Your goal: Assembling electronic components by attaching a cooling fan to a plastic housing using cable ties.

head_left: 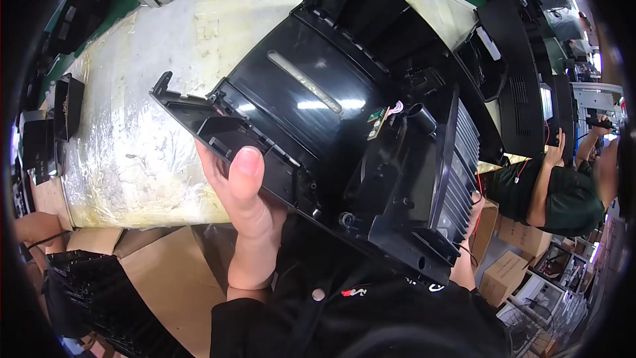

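Handling looks to be the step, the black housing (318, 129) tilted at the dial's centre, left hand (246, 192) gripping its eight o'clock edge, right hand (474, 214) mostly hidden at four o'clock, its hold impossible to tell, so any shift calls for even support

Your head carried the camera, and its wide fisheye view looked down and forward, upright, onto the black housing (331, 134). It sat close: the housing filled the middle of the view, with your left hand (248, 199) at its near left side, your right hand (472, 215) at its right side, and your black shirt (344, 318) below it. Beyond the housing and to its left, the worktop (139, 159) spread under the lens. Right of the housing, the view reached out to a co-worker (570, 192), farther off, where shapes bent toward the dark rim.
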`<state>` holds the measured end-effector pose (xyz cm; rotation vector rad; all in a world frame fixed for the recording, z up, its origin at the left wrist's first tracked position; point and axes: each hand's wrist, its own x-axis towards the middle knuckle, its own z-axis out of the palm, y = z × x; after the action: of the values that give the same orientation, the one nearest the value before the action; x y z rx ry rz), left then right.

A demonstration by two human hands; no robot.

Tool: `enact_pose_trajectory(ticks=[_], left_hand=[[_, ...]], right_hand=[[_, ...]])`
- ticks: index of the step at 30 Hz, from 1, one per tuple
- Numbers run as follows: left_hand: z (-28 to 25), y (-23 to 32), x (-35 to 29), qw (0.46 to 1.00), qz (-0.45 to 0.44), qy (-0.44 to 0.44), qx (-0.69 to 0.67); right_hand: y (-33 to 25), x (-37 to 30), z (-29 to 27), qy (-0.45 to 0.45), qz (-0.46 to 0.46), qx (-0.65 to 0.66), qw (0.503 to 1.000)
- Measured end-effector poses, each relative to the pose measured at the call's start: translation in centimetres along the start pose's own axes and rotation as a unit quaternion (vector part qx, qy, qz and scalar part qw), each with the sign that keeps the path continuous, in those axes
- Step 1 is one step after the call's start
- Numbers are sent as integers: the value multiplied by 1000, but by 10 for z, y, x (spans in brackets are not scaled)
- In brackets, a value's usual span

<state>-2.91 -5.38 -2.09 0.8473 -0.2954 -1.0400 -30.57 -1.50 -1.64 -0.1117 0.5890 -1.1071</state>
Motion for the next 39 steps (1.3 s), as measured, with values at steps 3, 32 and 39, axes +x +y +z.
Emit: enact_pose_trajectory(ticks=[3,32,39], left_hand=[[2,4,0,1000,-16,2,-8],[-2,5,-2,1000,-18,19,-1],[-3,2,3,1000,-7,18,-10]], right_hand=[[5,7,3,6,-17,-22,1000],[17,11,-4,59,-105,-68,990],[15,26,11,87,-110,-115,983]])
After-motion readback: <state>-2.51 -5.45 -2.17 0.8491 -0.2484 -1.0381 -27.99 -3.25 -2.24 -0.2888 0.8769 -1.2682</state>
